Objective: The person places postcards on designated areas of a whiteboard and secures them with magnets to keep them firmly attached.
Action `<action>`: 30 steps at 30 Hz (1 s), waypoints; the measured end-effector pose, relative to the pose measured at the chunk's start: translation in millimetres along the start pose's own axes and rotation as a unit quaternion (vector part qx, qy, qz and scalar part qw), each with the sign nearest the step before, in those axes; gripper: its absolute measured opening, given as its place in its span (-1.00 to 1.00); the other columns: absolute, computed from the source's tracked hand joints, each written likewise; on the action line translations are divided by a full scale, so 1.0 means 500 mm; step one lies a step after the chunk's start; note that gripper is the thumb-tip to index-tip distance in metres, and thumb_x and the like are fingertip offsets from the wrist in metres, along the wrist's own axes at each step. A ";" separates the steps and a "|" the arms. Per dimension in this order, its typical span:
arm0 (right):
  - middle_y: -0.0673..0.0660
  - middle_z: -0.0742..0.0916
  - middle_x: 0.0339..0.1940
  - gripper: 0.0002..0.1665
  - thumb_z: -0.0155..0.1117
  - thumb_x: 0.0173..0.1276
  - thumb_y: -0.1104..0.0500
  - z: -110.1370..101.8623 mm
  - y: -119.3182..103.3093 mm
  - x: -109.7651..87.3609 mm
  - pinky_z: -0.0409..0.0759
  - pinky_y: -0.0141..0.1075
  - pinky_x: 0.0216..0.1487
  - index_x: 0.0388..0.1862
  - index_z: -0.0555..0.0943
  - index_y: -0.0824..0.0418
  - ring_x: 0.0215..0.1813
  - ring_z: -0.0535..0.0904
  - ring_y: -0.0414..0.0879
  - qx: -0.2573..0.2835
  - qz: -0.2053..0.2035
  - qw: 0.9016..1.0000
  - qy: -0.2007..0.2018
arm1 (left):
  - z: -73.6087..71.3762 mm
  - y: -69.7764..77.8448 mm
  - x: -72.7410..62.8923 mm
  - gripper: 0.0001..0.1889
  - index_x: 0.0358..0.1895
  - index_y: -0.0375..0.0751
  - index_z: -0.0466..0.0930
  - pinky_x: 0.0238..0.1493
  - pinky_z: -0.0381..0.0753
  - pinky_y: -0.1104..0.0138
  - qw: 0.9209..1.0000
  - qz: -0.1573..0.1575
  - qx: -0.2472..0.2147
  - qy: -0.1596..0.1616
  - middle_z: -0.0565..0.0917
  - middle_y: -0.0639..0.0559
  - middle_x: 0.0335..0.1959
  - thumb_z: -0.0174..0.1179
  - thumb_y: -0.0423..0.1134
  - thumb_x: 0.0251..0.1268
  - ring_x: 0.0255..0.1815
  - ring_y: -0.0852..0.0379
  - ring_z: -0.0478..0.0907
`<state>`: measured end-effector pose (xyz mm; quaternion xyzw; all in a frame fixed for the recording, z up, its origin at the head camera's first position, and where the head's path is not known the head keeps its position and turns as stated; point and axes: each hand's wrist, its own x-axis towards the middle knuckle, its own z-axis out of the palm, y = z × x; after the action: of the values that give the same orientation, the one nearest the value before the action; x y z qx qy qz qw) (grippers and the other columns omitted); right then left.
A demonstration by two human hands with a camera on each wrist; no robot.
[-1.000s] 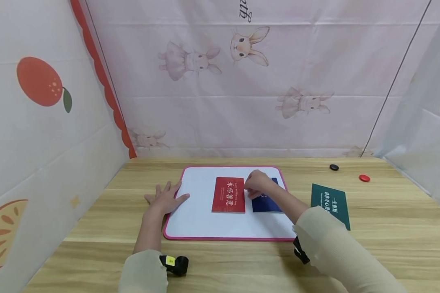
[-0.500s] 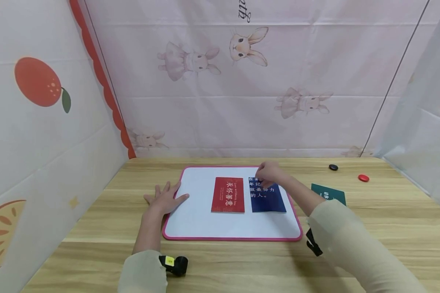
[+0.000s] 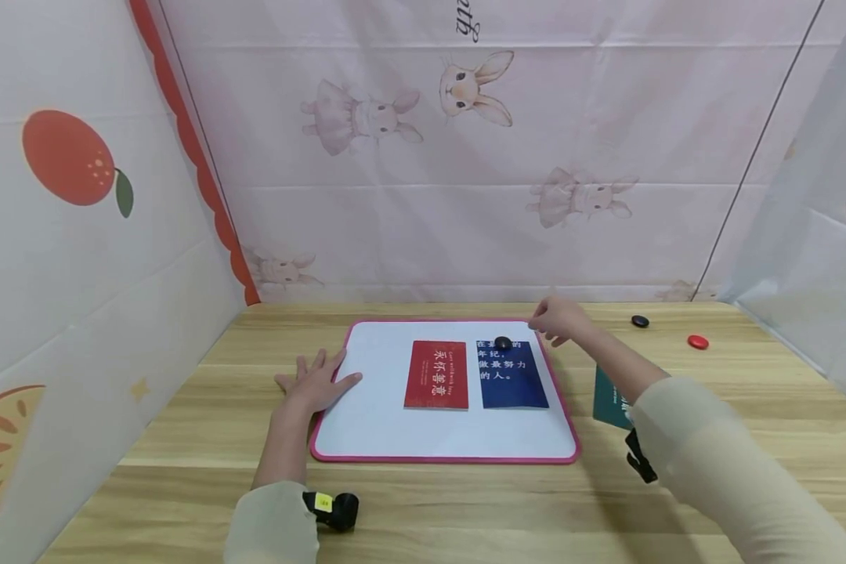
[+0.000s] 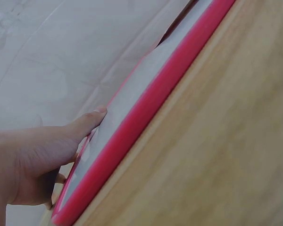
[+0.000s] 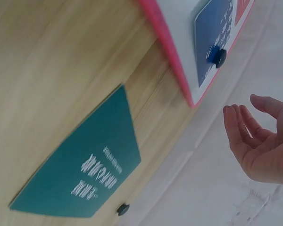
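Observation:
A whiteboard (image 3: pixel 366 427) with a pink rim lies on the wooden table. My left hand (image 3: pixel 316 385) rests on its left edge with fingers spread; in the left wrist view the thumb (image 4: pixel 92 121) lies on the white surface. On the board are a red card (image 3: pixel 437 376) and, to its right, a dark blue card (image 3: pixel 515 384) with white writing. A round black magnet (image 3: pixel 503 342) sits on the blue card near its top edge. My right hand (image 3: pixel 561 319) is raised by the board's top right corner. Its fingers are loosely bent, apart from the thumb, holding nothing (image 5: pixel 262 136).
A green card (image 5: pixel 80 165) lies on the table right of the board, partly hidden by my right arm in the head view. Farther back right are a second black magnet (image 3: pixel 640 321) and a red one (image 3: pixel 698 342). Patterned sheets hang behind and at both sides.
My right hand has moved away from the blue card to the right and back, letting go of the black magnet, which now shows on the card. My left hand has stayed in place.

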<state>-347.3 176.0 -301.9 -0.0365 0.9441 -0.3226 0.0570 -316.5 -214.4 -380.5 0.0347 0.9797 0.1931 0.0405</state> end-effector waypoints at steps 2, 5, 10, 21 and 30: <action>0.35 0.61 -0.27 -0.71 0.09 0.30 0.25 -0.012 0.012 -0.003 0.62 -0.24 -0.39 -0.15 0.46 0.51 -0.26 0.57 0.14 -0.024 0.001 1.000 0.006 | -0.001 -0.001 0.000 -0.22 0.44 -0.14 -0.03 0.02 -0.50 -0.41 1.000 0.001 -0.001 0.000 -0.09 -0.40 0.40 -0.06 0.20 0.28 0.33 -0.47 -0.38; 0.30 0.61 -0.32 -0.71 0.10 0.30 0.23 -0.031 0.031 -0.009 0.62 -0.24 -0.41 -0.17 0.47 0.49 -0.32 0.54 0.08 -0.053 -0.001 0.999 0.014 | -0.001 -0.004 0.002 -0.22 0.44 -0.13 -0.04 0.02 -0.51 -0.41 1.000 0.004 0.001 0.001 -0.10 -0.40 0.40 -0.07 0.21 0.28 0.33 -0.47 -0.39; 0.24 0.56 -0.43 -0.71 0.10 0.30 0.22 -0.062 0.060 -0.025 0.62 -0.22 -0.41 -0.20 0.46 0.49 -0.39 0.50 0.01 -0.089 -0.010 0.996 0.021 | -0.001 -0.006 0.004 -0.21 0.44 -0.14 -0.05 0.01 -0.51 -0.41 1.000 0.007 0.003 0.002 -0.11 -0.41 0.39 -0.07 0.22 0.27 0.33 -0.48 -0.40; 0.21 0.57 -0.49 -0.70 0.10 0.24 0.23 -0.106 0.129 -0.042 0.58 -0.22 -0.51 -0.27 0.49 0.53 -0.50 0.52 0.01 -0.129 -0.025 0.990 0.047 | 0.002 -0.003 0.005 -0.21 0.44 -0.13 -0.04 0.01 -0.52 -0.41 1.000 0.003 -0.001 0.001 -0.11 -0.40 0.40 -0.07 0.21 0.27 0.33 -0.47 -0.40; 0.32 0.57 -0.40 -0.67 0.08 0.26 0.23 -0.131 0.178 -0.054 0.56 -0.21 -0.51 -0.26 0.45 0.56 -0.52 0.53 0.02 -0.133 -0.023 0.990 0.049 | 0.004 -0.004 0.005 -0.21 0.44 -0.12 -0.05 0.01 -0.52 -0.41 1.000 0.004 -0.002 0.002 -0.11 -0.40 0.40 -0.06 0.21 0.27 0.33 -0.47 -0.40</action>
<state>-332.0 288.8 -302.7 -0.0497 0.9791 -0.1971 -0.0017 -318.7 -215.4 -383.2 0.0380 0.9793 0.1949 0.0383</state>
